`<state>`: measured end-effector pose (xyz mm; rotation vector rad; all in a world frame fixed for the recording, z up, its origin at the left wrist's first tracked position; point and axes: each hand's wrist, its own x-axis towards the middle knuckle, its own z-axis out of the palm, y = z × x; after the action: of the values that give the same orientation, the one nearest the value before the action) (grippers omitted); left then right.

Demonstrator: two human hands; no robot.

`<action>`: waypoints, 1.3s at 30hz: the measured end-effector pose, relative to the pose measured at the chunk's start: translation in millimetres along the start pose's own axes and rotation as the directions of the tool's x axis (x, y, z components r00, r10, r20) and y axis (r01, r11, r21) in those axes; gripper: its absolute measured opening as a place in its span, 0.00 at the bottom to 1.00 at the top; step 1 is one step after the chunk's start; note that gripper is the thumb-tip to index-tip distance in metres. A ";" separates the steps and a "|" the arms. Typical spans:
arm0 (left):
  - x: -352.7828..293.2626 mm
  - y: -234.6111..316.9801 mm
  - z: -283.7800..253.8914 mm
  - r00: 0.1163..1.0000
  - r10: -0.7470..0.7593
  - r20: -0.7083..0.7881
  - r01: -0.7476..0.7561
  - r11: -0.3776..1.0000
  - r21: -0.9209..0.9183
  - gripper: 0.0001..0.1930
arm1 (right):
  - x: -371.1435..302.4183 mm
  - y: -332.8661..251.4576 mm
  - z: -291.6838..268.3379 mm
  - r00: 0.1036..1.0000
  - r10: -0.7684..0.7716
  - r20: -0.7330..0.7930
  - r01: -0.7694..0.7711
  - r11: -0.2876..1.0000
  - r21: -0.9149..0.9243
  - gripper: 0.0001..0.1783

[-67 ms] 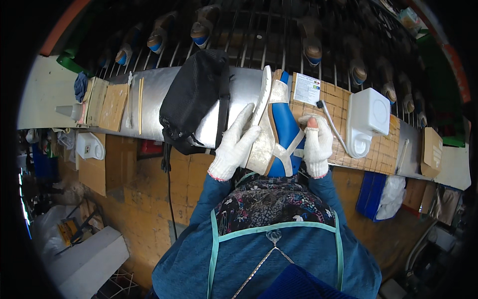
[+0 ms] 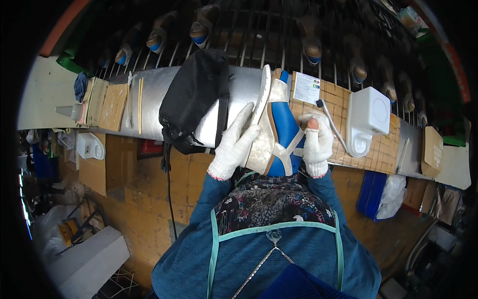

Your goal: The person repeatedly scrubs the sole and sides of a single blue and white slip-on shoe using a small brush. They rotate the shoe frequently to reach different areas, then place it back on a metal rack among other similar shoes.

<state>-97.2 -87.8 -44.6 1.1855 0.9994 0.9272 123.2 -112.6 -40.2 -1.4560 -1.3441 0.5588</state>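
Observation:
A pale wedge sandal (image 2: 260, 149) with light straps sits on a blue shoe last (image 2: 287, 122), tilted so its sole side faces left. My left hand (image 2: 234, 147), in a white knit glove, grips the sole from the left, with the fingers pointing up along it. At the sandal's right, beside the straps, my right hand (image 2: 317, 144) is closed, its fingers curled in. The glove there leaves the thumb tip bare. Whatever those fingers may hold is hidden.
A black mesh bag (image 2: 194, 99) lies left on the metal bench. Right are a taped board (image 2: 333, 117), a printed sheet (image 2: 306, 88), a white dispenser (image 2: 368, 119) and a brush (image 2: 332, 124). Beyond, several shoes on lasts (image 2: 200, 35) stand on a dark rack of bars (image 2: 244, 52).

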 end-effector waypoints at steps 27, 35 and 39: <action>6.7 -8.0 5.0 0.996 0.084 -0.027 -0.083 0.996 0.037 0.36 | 3.2 3.1 7.3 0.983 0.127 -0.130 -0.082 0.947 0.310 0.16; 23.2 4.0 7.2 0.999 -0.025 -0.022 0.026 0.999 0.047 0.41 | -14.0 12.2 14.9 0.962 0.209 0.178 -0.272 0.811 0.518 0.46; 36.1 16.7 17.7 0.999 -0.024 -0.022 0.029 0.951 0.306 0.48 | -13.0 6.0 14.4 0.970 0.194 0.144 -0.241 0.769 0.592 0.50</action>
<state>-70.4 -56.3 -30.9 1.4203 1.2020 0.7794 110.0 -118.3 -54.5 -1.0556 -0.9171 1.0984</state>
